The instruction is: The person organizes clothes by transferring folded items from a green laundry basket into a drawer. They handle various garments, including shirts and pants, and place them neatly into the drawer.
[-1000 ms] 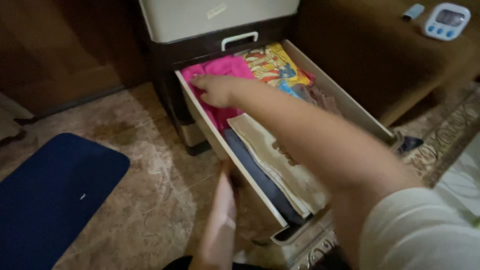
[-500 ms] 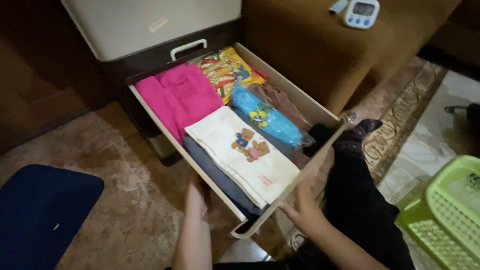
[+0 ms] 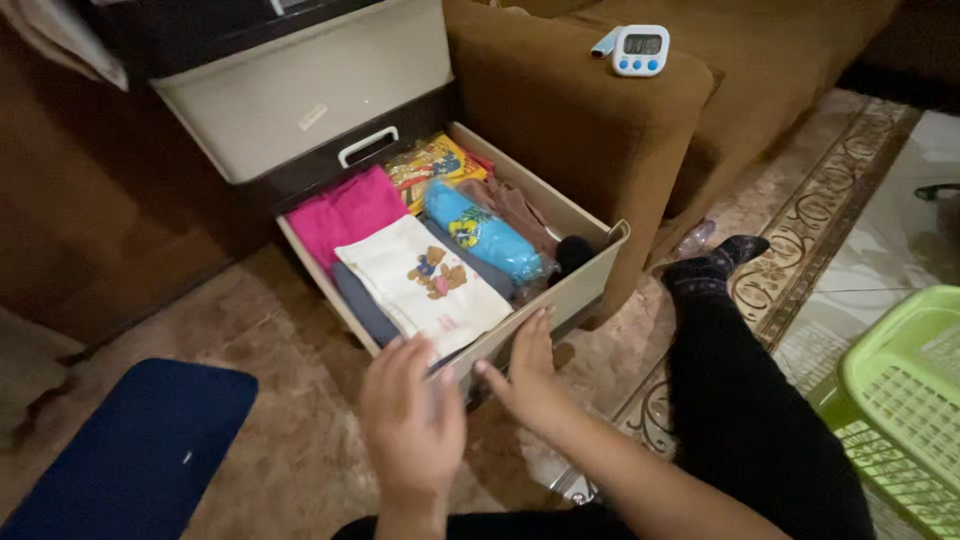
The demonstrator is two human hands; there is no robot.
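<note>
I see both hands flat on the front of the cream drawer [image 3: 560, 300] in the middle of the frame, fingers spread, gripping nothing. My left hand [image 3: 412, 425] and right hand [image 3: 525, 375] press side by side. The drawer stands open, packed with folded clothes: a pink cloth [image 3: 345, 212] and a white teddy-bear cloth [image 3: 425, 285].

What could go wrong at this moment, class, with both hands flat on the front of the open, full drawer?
The white bear-print cloth reaches the front edge of the drawer, just by the left hand, so it might snag. The right hand has fingertips near the rim and could get pinched. The blue roll sits high and might catch.
</note>
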